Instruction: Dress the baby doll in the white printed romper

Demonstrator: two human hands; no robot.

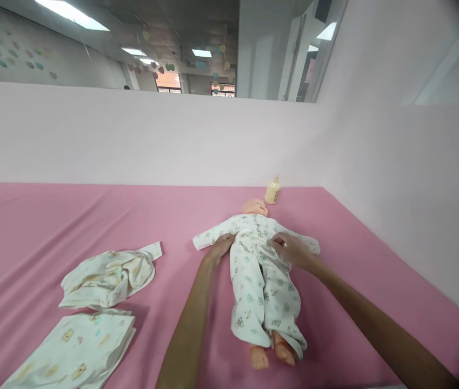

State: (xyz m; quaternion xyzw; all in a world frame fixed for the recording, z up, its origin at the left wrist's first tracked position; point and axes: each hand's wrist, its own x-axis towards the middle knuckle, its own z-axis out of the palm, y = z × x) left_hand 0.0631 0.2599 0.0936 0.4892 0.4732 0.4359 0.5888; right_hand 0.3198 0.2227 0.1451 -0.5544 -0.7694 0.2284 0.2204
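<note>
A baby doll point(255, 207) lies on its back, dressed in a white printed top point(258, 226) and matching trousers point(247, 294). Its arms stretch out sideways and its bare feet point toward me. At the doll's waist on the left, my left hand point(223, 246) rests against the clothing with fingers stretched out. My right hand point(290, 248) is at the waist on the other side. Its thumb and fingers are pinched together at the edge of the clothing, where the top and trousers meet.
Pink cloth point(180, 216) covers the surface, with wrinkles on the left. A cream-coloured bottle point(272, 192) stands beyond the doll's head. To the left lie a crumpled printed garment point(110, 278) and a folded one point(75, 348). White walls point(144, 135) border the back and right.
</note>
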